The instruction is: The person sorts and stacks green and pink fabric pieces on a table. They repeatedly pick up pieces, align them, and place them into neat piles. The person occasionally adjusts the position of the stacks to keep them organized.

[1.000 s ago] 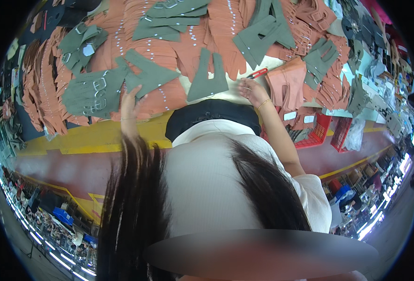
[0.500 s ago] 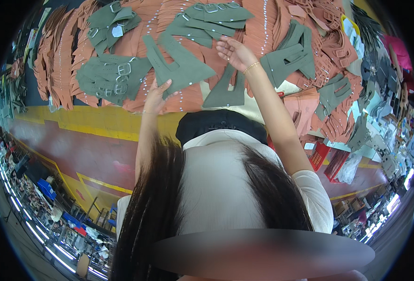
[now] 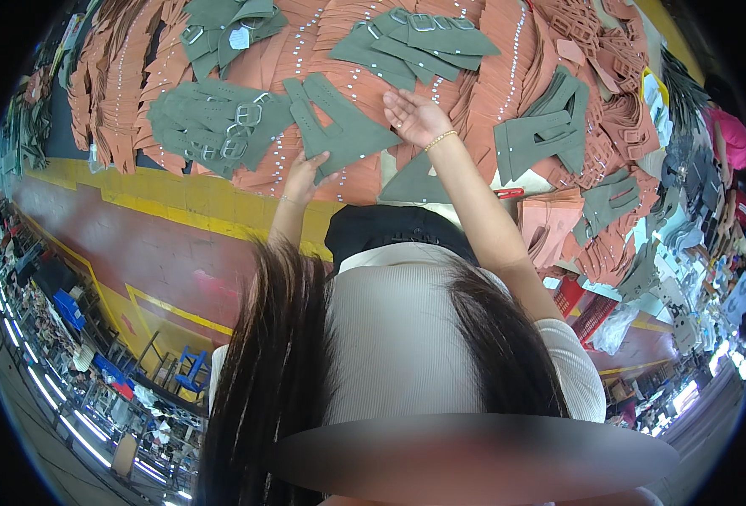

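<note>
Right hand [image 3: 419, 118] has swung up from beside the red-handled tool [image 3: 510, 193]; palm up, fingers loose, empty, near the slotted green piece [image 3: 349, 139]; left hand [image 3: 304, 175] alone grips its near edge; piece lies over coral pieces [image 3: 255, 51], right of buckled green stack [image 3: 183, 118].

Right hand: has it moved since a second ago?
Yes. Judged against the red tool, the right hand has moved leftward and forward.

Table [image 3: 60, 135], dark at left: orange pieces [image 3: 301, 38] in overlapping rows, green pieces [image 3: 191, 118] atop.
</note>
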{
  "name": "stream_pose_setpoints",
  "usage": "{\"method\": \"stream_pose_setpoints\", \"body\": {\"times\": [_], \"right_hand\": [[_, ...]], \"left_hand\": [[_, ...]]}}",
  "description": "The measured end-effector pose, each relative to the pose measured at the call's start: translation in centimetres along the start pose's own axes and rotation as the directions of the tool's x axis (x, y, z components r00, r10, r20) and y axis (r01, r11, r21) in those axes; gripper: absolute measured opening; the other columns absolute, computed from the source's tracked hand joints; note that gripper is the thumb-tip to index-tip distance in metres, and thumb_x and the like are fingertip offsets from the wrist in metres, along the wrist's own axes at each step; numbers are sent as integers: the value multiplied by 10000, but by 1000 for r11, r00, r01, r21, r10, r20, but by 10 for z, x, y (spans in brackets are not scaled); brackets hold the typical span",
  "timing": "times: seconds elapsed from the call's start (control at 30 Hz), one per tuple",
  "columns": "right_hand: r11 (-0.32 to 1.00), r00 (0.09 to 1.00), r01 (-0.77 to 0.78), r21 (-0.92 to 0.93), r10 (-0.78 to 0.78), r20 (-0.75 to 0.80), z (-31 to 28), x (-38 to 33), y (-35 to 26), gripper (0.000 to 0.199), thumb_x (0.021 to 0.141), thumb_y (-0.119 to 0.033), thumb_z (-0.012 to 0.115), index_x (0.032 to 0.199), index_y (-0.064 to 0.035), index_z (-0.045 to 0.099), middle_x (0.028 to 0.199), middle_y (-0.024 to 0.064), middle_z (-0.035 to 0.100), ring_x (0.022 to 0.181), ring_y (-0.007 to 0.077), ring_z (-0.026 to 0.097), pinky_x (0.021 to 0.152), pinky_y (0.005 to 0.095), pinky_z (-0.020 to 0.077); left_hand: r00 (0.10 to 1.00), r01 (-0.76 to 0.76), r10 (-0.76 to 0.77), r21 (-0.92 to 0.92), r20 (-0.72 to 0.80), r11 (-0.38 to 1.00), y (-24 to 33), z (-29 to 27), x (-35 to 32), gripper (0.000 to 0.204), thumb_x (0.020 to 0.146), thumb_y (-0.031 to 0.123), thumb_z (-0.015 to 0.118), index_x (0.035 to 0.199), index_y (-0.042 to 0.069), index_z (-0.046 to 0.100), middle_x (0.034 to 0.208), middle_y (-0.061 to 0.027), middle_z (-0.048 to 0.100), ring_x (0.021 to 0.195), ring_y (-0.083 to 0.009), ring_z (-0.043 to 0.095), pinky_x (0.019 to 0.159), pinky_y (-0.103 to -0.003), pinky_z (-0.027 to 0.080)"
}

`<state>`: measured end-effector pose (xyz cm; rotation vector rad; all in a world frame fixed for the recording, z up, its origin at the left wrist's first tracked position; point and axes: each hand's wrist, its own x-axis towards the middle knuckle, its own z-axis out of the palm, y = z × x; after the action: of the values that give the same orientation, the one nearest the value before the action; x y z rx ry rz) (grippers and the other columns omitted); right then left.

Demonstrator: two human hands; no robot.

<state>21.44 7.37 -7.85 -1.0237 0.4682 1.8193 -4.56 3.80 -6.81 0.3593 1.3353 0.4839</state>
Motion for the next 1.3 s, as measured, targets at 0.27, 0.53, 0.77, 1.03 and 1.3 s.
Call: {"method": "stream_pose_setpoints", "body": {"times": [0.27, 0.53, 0.77, 1.03, 1.3], "right_hand": [[954, 993, 61, 292, -88, 79, 30, 34, 23, 116, 939, -171, 478, 1000, -73, 493, 930, 77, 607, 881, 206, 610, 761, 370, 486], [967, 996, 82, 242, -72, -47, 37, 37, 21, 116, 936, -196, 498, 946, -81, 486, 840, 48, 598, 833, 190, 615, 722, 357, 486], [929, 998, 57, 367, -54, -18, 36, 25, 36, 102, 915, -202, 542, 887, -107, 518, 836, 25, 605, 775, 152, 616, 688, 339, 485], [935, 990, 137, 326, -133, -34, 53, 40, 21, 158, 872, -248, 630, 858, -119, 540, 773, -1, 573, 679, 104, 569, 627, 299, 467], [948, 985, 166, 270, -174, 9, 62, 23, 11, 153, 902, -241, 591, 877, -96, 551, 747, 2, 578, 601, 91, 538, 609, 280, 466]], "left_hand": [[1000, 24, -24, -9, 19, 1000, -2, -3, 2, 306, 879, 136, 570, 1169, 69, 496, 1065, -71, 612, 887, -216, 635, 676, -304, 518], [999, 11, -5, -101, 53, 995, 3, 1, -6, 310, 871, 120, 559, 1165, 47, 491, 1058, -77, 602, 919, -226, 619, 730, -351, 539], [998, 17, -14, -66, 54, 998, 4, 0, 0, 336, 868, 108, 554, 1181, 27, 464, 1093, -96, 577, 955, -229, 600, 740, -383, 553], [998, -12, 17, -88, 54, 996, 2, 2, -1, 313, 858, 129, 571, 1130, 5, 476, 1043, -107, 587, 869, -225, 622, 670, -344, 559], [995, 6, 4, -102, 97, 995, -1, -2, 2, 338, 886, 188, 565, 1176, 34, 483, 1077, -84, 575, 892, -210, 606, 687, -354, 549]]}}
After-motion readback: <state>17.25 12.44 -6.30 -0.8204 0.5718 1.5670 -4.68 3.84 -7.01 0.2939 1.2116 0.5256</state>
